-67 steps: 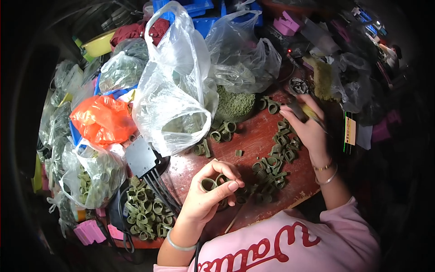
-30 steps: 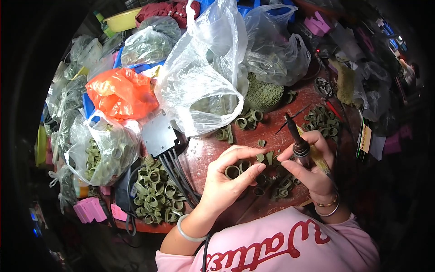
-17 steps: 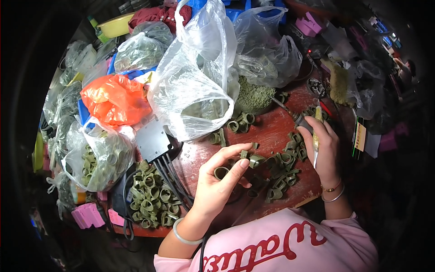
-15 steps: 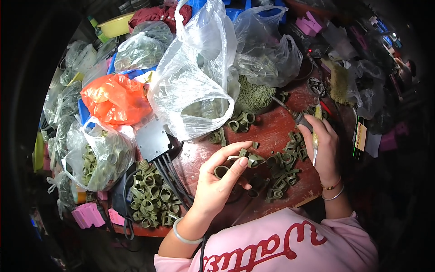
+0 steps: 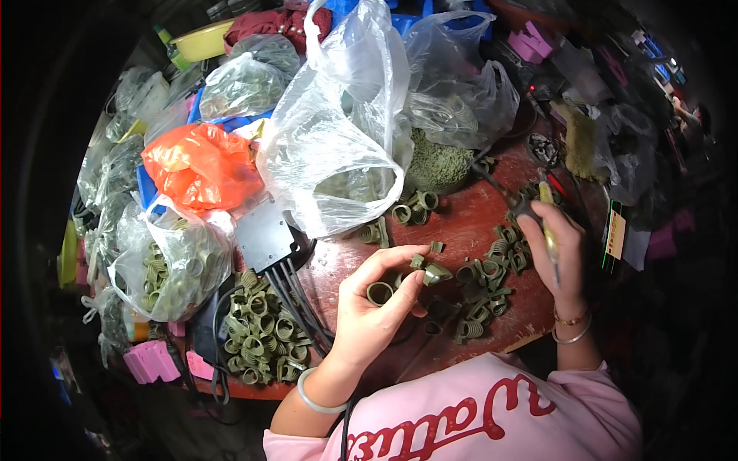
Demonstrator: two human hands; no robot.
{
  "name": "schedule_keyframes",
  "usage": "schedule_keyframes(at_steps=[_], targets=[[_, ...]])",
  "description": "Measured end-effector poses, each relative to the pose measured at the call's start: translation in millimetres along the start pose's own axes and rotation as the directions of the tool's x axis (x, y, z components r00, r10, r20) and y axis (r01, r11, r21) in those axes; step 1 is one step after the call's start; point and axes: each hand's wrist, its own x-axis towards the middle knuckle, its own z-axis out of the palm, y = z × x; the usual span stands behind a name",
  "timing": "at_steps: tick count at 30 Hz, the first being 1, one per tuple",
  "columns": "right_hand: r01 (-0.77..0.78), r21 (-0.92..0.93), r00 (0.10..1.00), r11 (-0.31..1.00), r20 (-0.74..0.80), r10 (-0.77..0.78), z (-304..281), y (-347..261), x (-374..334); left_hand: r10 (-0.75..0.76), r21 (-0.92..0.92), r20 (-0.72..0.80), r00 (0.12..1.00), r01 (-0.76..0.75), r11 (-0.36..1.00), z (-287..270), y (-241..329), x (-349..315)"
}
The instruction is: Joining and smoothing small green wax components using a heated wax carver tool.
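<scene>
near the centre of the frame, the left hand pinches a small green plastic part between thumb and fingers, with a green ring inside the curl of the same hand. right of centre, the right hand is curled around a dark tool and a yellow-handled tool. between the hands, ribbed green clips lie heaped on the red worktop, and a clear plastic bag stands at upper centre.
</scene>
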Motion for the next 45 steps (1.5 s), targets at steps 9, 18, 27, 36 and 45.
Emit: schedule_keyframes(at_steps=[9,18,27,36,45], targets=[[0.057,0.218,0.958,0.974,0.264,-0.115,-23,-25,-12,0.163,0.189,0.028,0.986,-0.165,0.968,-1,-1,-1],[0.095,0.193,0.956,0.977,0.257,-0.144,-19,-27,-14,0.189,0.175,0.01,0.982,-0.188,0.966,-1,-3,-1],[0.088,0.19,0.954,0.978,0.266,-0.137,-18,-29,-13,0.188,0.187,0.013,0.982,-0.187,0.964,-1,-2,-1],[0.082,0.193,0.957,0.978,0.259,-0.131,-20,-27,-14,0.218,0.257,0.053,0.975,-0.224,0.94,-5,-6,0],[-0.343,0.384,0.922,0.857,0.314,0.228,-12,-29,-23,-0.11,-0.159,0.032,0.993,0.114,0.981,-4,-1,-1]])
